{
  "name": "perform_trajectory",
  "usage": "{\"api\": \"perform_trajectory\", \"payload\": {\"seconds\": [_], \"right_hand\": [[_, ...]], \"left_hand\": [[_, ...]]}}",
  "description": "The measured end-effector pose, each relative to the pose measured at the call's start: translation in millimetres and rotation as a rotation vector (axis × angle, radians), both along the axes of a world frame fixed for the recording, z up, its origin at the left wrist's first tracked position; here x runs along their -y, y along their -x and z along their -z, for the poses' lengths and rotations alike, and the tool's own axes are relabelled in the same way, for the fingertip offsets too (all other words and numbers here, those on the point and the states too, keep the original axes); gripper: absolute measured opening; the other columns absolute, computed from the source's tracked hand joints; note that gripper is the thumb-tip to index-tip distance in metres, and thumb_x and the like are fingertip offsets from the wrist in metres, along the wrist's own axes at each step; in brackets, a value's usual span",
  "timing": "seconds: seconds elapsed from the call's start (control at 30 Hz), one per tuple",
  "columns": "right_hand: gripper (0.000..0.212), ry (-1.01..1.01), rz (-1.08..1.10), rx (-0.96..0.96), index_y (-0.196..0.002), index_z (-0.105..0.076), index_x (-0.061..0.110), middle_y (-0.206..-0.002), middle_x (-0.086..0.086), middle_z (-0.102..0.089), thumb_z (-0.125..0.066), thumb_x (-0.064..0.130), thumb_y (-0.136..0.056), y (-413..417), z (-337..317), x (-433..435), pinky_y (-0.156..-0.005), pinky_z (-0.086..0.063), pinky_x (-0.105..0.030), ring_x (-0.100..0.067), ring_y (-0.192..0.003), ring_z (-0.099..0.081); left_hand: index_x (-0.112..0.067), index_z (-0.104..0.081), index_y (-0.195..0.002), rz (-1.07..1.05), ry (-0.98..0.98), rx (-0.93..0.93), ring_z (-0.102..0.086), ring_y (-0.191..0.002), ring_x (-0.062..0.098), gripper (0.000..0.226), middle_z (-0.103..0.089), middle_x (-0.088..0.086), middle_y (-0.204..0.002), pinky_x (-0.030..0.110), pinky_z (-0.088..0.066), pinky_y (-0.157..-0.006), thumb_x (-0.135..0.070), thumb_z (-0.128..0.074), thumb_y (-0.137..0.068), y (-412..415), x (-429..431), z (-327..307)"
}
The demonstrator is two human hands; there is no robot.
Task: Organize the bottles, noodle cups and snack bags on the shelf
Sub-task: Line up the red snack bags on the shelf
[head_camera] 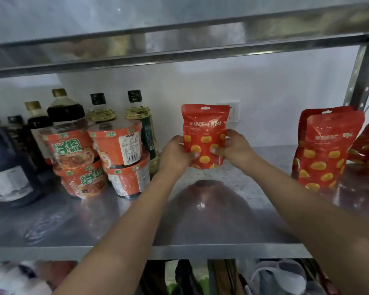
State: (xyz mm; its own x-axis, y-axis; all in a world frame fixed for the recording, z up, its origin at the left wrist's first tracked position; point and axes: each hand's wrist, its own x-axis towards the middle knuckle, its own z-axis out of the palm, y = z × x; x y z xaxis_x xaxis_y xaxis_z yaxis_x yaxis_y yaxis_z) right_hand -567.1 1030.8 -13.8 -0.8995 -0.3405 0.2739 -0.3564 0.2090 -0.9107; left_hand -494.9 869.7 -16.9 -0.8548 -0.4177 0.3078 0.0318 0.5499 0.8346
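Note:
A red snack bag point(204, 133) with yellow spots stands upright at the middle of the metal shelf point(115, 220). My left hand point(175, 155) grips its lower left edge and my right hand point(235, 146) grips its lower right edge. Several more red snack bags point(326, 150) stand at the right end. Several orange noodle cups point(115, 143) are stacked two high at the left. Behind and left of them stand dark sauce bottles point(65, 109) and yellow oil bottles point(142, 116).
A large dark jug point(6, 165) sits at the far left. The upper shelf rail point(179, 45) runs overhead, and a perforated post point(362, 79) rises at the right. A wall socket point(232, 112) is behind the held bag. Mixed items lie on the shelf below point(275, 277).

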Motion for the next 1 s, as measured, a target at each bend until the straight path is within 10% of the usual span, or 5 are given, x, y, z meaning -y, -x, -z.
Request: {"api": "perform_trajectory", "payload": {"seconds": [0.43, 0.57, 0.9, 1.0], "right_hand": [[0.078, -0.008, -0.071, 0.054, -0.145, -0.034, 0.01, -0.114, -0.003, -0.058, -0.079, 0.002, -0.081, -2, 3, 5, -0.083, -0.051, -0.031, -0.021, -0.106, -0.059], [0.085, 0.005, -0.027, 0.055, -0.147, -0.035, 0.014, -0.12, -0.012, -0.061, -0.084, 0.007, -0.077, -4, 4, 0, -0.097, -0.053, -0.046, -0.029, -0.112, -0.062], [0.073, 0.115, 0.088, -0.007, -0.141, -0.042, 0.016, -0.12, -0.005, -0.055, -0.081, 0.011, -0.08, -22, 6, -14, -0.102, -0.049, -0.043, -0.025, -0.116, -0.057], [0.062, 0.183, 0.092, -0.015, -0.14, -0.045, 0.015, -0.116, -0.004, -0.057, -0.075, 0.009, -0.086, -32, 2, -28, -0.085, -0.052, -0.023, -0.021, -0.11, -0.061]], "left_hand": [[-0.014, -0.048, -0.134, 0.01, -0.11, 0.053, -0.062, -0.116, 0.028, 0.066, -0.063, 0.009, -0.129, 0.045, -0.053, -0.098, -0.019, -0.084, -0.079, 3, 1, 4], [-0.015, -0.048, -0.135, -0.023, -0.073, 0.025, -0.061, -0.119, 0.026, 0.066, -0.062, 0.005, -0.133, 0.043, -0.052, -0.097, -0.025, -0.083, -0.08, -3, -2, 4], [-0.026, -0.042, -0.139, -0.127, 0.024, -0.218, -0.062, -0.109, 0.022, 0.074, -0.051, 0.004, -0.136, 0.048, -0.055, -0.094, -0.039, -0.081, -0.077, -16, -26, -6], [-0.025, -0.051, -0.131, -0.048, -0.025, -0.26, -0.064, -0.108, 0.02, 0.063, -0.059, 0.0, -0.125, 0.046, -0.055, -0.094, -0.037, -0.08, -0.075, -14, -50, -11]]}}
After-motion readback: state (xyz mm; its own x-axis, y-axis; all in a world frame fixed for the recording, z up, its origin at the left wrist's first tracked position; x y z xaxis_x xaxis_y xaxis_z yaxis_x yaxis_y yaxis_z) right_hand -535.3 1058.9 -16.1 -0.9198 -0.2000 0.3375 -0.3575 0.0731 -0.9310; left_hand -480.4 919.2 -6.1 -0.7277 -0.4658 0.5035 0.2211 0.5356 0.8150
